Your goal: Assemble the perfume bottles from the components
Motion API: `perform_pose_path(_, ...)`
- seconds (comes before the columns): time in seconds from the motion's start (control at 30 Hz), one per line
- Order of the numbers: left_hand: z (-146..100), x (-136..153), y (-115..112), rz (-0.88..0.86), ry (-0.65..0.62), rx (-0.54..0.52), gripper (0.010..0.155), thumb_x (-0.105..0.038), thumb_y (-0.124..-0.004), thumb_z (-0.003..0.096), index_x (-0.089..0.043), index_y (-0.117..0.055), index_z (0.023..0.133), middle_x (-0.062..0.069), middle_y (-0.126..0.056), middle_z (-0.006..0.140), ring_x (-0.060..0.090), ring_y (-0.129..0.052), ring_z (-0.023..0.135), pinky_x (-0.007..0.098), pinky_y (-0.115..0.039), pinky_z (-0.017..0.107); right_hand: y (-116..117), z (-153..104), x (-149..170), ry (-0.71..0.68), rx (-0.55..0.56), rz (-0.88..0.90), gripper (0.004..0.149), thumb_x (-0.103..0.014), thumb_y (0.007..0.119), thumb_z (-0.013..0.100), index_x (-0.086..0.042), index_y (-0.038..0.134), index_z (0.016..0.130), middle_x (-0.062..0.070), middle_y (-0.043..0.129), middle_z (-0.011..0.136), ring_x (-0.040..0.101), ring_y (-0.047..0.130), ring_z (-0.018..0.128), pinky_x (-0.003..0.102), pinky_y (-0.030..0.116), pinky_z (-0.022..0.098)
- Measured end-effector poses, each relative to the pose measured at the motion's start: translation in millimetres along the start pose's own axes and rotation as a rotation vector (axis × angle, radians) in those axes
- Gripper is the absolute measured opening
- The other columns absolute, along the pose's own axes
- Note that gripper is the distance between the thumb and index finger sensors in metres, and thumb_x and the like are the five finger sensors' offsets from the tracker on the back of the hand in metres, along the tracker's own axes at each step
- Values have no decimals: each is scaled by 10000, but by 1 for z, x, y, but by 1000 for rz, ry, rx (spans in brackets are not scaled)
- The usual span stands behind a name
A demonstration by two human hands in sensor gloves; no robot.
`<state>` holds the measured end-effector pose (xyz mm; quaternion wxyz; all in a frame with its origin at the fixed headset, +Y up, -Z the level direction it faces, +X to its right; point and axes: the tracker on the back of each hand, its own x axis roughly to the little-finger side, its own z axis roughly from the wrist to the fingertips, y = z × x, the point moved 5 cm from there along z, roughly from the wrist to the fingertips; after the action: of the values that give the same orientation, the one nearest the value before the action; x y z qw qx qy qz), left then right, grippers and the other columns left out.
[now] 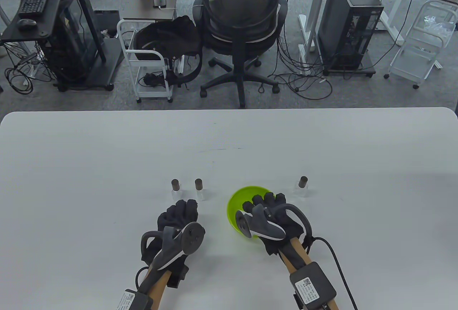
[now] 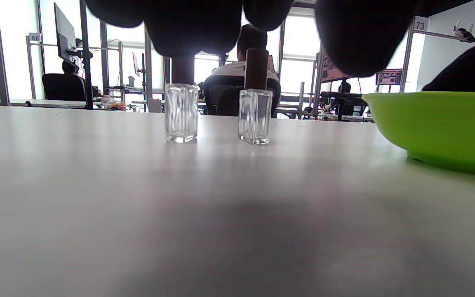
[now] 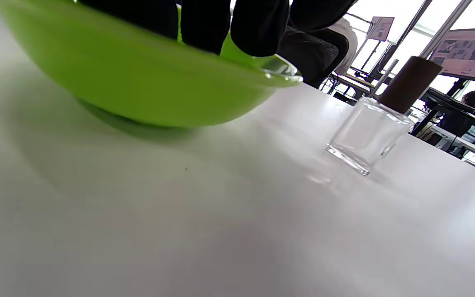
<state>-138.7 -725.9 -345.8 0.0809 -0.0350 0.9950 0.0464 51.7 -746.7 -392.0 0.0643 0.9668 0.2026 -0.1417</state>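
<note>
Glass bottles, three capped: two (image 1: 175, 189) (image 1: 199, 188) by the loosely curled, empty left hand (image 1: 179, 217), one (image 1: 302, 185) beyond the green bowl (image 1: 238, 202). Right hand (image 1: 266, 209) dips inside; grip hidden.

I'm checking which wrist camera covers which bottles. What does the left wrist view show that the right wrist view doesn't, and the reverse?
Only the left wrist view shows the two capped glass bottles standing side by side and apart: the left one and the right one.

Only the right wrist view shows the single capped bottle standing apart from the bowl, and the right hand's fingers hanging over the bowl's rim.

Both show the green bowl and the white table.
</note>
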Motion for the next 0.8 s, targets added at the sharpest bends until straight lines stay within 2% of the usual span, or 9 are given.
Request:
perform_pose_path(0.17,0,0,-1,5,-2,0,813,-565,-739,496,-189,-437,1150,183,-575,1160,415,-699,1010,546,-589,778,4,4,-2,26,33,-8,647,-568,729,499,-471,470,1084,-63,615,1201,285,660,1117,632,536,812)
perform_pose_path(0.27,-1,-1,-1,10,-3,0,812,-564,-739,496,-189,-437,1150,184,-574,1161,415,-701,1010,546,-590,778,4,5,-1,44,68,-34,639,-590,709,467,-490,491,1059,-81,660,1167,258,679,1104,623,540,816)
perform_pose_path(0.4,-1,-2,-1,14,-5,1,813,-566,-737,497,-187,-436,1150,183,-576,1160,416,-700,1010,546,-590,777,6,7,0,41,52,-9,628,-576,693,481,-499,469,1063,-57,672,1159,240,677,1100,618,543,818)
perform_pose_path(0.47,-1,-2,-2,13,-6,1,810,-566,-732,499,-186,-436,1150,182,-579,1159,413,-704,1007,544,-592,778,7,8,-1,27,44,29,592,-465,702,502,-504,493,1054,-14,669,1170,284,676,1099,636,534,814)
perform_pose_path(0.6,-2,-2,-2,10,-6,-1,799,-563,-721,507,-185,-435,1150,183,-580,1157,415,-705,1005,544,-593,777,8,7,1,7,54,85,539,-372,635,535,-567,498,1019,56,689,1161,328,698,1075,648,530,810)
perform_pose_path(0.7,-2,-2,-2,12,-5,0,799,-563,-718,508,-183,-433,1150,183,-581,1157,415,-704,1006,544,-592,777,8,9,2,4,42,111,510,-355,623,544,-548,546,1010,84,694,1157,351,702,1061,649,529,810)
perform_pose_path(0.8,-2,-2,-2,13,-4,2,796,-562,-717,508,-185,-435,1149,182,-581,1157,414,-705,1005,545,-593,776,8,10,0,1,7,116,493,-402,620,572,-492,547,1052,97,690,1164,363,691,1064,656,513,814)
